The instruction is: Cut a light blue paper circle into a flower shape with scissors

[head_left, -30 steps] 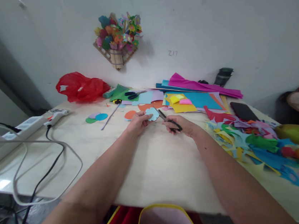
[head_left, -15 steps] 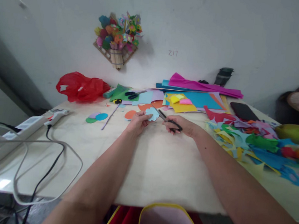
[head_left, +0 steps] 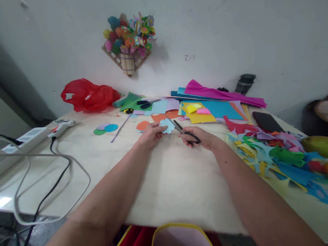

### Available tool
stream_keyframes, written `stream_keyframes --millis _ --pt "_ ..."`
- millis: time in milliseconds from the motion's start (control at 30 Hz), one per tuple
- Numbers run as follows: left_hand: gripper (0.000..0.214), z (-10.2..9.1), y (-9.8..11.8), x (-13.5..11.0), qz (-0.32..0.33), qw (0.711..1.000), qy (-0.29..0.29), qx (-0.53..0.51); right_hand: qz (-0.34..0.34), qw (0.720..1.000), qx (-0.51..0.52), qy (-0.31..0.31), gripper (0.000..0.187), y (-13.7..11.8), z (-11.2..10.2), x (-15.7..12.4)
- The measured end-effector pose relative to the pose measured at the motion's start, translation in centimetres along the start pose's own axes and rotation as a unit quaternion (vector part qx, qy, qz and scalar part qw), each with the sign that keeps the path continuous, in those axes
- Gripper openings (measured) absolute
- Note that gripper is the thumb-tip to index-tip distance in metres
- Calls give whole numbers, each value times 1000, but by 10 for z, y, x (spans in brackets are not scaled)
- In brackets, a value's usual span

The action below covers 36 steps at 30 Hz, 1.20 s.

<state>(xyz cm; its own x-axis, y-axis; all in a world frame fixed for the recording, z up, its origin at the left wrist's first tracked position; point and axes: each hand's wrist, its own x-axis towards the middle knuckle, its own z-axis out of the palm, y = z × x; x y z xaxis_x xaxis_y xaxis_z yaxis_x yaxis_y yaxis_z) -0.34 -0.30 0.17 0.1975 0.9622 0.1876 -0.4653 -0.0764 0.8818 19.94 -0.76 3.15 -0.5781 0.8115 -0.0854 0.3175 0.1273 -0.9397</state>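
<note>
Between the thumb and fingers of my left hand [head_left: 151,134] is a light blue paper flower [head_left: 168,126] with a scalloped edge. My right hand [head_left: 196,137] grips black-handled scissors [head_left: 179,126] by the loops, their blades parted and pointing left at the flower's right side. Whether a blade touches the paper I cannot tell. Just left of the flower lies an orange paper circle [head_left: 142,125], partly behind my left hand. More orange paper [head_left: 158,117] lies behind the flower.
Paper scraps [head_left: 267,150] pile up at the right, near a dark phone [head_left: 267,122] and a green mango [head_left: 324,146]. Coloured sheets [head_left: 224,109] and a second pair of scissors [head_left: 147,103] lie at the back. A power strip [head_left: 25,144] with cables and a red bag [head_left: 88,95] are left.
</note>
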Motion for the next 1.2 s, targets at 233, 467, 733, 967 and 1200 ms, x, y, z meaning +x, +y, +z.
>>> stream_keyframes --millis 233,467,733,967,1200 --pt "13 0 1 0 -2 1000 1 4 -1 1000 -5 2 20 -1 1 0" --pt "17 1 2 0 -6 1000 5 -4 -3 1000 -6 11 21 -2 2 -1" --pt "24 4 4 -4 -38 999 -11 18 -10 999 -9 31 21 -2 3 1" --pt "19 4 2 -1 -27 998 -6 57 -15 999 -3 40 23 4 2 5" --pt "19 4 3 -3 -14 997 -16 68 -13 999 -1 37 26 1 4 3"
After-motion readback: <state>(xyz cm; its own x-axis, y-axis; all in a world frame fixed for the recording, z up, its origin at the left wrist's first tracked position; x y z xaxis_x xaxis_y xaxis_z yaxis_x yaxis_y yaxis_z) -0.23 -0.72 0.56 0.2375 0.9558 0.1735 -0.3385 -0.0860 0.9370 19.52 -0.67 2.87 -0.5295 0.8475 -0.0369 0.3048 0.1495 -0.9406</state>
